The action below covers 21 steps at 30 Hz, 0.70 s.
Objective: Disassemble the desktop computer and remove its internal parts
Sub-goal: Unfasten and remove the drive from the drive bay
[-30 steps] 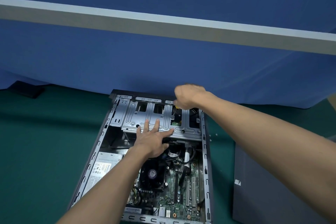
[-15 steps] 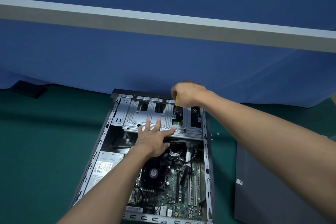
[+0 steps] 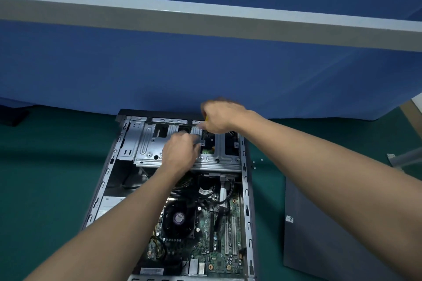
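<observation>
The computer case lies open on its side on the green mat. Inside the case, at the far end, sits a silver drive cage. Nearer in the case are the green board, a black fan and some black cables. A grey power box sits by the case's left wall. Just outside the case's right wall a few tiny screws lie on the mat. A dark side panel lies flat a bit further right.

The right hand is over the far end of the case. It is closed tight round a yellow tool, and only a bit of yellow peeks out. The left hand is on the drive cage with its fingers curled toward a spot just under the right hand. It is blurry, so I cannot tell if it pinches anything.

A moment ago the left hand lay flat on the near edge of the cage with its fingers spread. Now it is further in and curled up. The right hand is in about the same place.
</observation>
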{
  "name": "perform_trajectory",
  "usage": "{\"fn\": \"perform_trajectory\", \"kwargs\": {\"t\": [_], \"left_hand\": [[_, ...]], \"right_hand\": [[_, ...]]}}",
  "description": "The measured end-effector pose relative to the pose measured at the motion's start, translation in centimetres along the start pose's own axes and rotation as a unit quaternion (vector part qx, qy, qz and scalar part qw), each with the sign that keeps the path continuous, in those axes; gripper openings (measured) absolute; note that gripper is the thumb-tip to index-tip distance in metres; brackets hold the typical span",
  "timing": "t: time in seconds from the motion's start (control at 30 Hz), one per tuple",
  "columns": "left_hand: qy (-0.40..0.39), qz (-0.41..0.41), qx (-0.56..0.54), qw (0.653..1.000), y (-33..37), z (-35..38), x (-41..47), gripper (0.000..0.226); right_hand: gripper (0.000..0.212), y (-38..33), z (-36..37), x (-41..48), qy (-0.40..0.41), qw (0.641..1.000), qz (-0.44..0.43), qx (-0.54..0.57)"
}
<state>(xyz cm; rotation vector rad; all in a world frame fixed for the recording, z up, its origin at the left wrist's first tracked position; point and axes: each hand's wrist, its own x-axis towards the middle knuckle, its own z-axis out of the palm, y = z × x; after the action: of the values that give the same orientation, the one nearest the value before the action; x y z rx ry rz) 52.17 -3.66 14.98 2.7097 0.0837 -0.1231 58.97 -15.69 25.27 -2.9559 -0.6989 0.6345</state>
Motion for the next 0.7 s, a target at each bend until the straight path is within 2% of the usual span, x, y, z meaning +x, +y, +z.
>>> {"fn": "perform_trajectory", "kwargs": {"t": [0.07, 0.2, 0.4, 0.57, 0.7], "left_hand": [[0.003, -0.006, -0.003, 1.000, 0.4, 0.5, 0.6, 0.019], [0.023, -0.026, -0.016, 0.999, 0.3, 1.4, 1.0, 0.015], [0.038, -0.049, -0.046, 0.997, 0.4, 1.7, 1.3, 0.012], [0.058, -0.048, -0.025, 0.997, 0.8, 2.1, 1.0, 0.013], [0.072, -0.040, 0.015, 0.996, 1.4, 2.4, 0.8, 0.015]], "right_hand": [[0.032, 0.3, 0.2, 0.1, 0.016, 1.000, -0.001, -0.018], [0.011, 0.8, 0.6, 0.1, 0.050, 0.997, -0.050, 0.023], [0.011, 2.0, 0.5, -0.2, 0.035, 0.994, -0.086, 0.049], [0.006, 4.3, 1.1, -1.2, 0.086, 0.986, -0.029, 0.141], [0.012, 6.9, 2.4, -2.9, 0.181, 0.930, 0.068, 0.313]]}}
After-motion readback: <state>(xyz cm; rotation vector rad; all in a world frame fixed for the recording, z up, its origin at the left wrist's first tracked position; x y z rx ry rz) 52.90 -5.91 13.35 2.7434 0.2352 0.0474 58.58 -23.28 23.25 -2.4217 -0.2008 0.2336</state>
